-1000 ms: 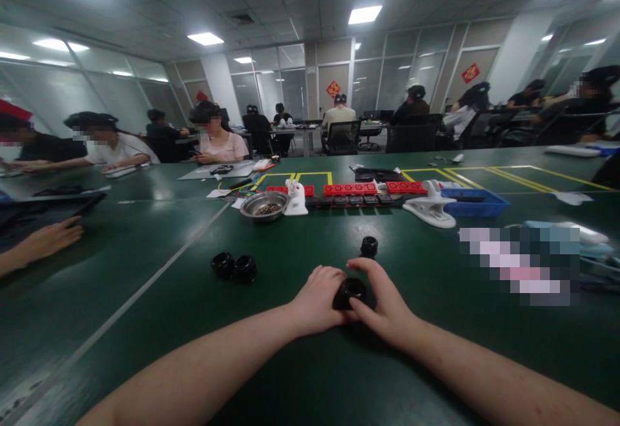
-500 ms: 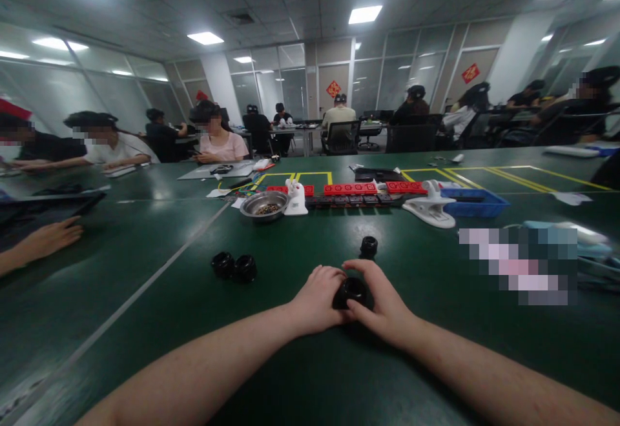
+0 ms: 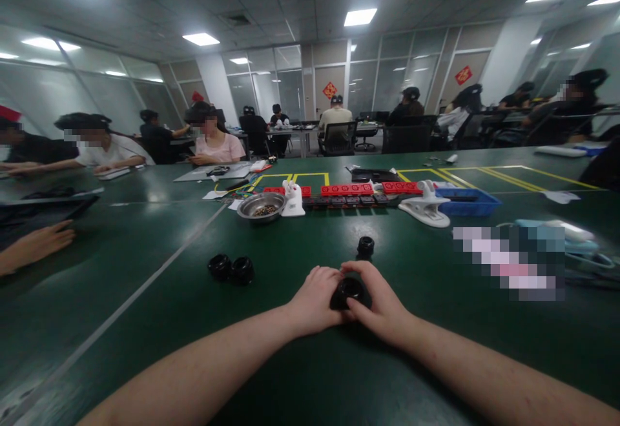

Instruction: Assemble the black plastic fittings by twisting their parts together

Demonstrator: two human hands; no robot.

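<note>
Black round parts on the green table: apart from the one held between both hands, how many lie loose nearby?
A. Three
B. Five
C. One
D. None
A. Both the left hand and the right hand grip one black part, while a touching pair lies to the left and a single part sits just beyond the hands, on the green table.

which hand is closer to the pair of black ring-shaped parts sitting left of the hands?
Left. The left hand lies just right of the pair of black ring-shaped parts, without touching. The right hand lies farther right, beyond the black round part both hands grip.
</note>
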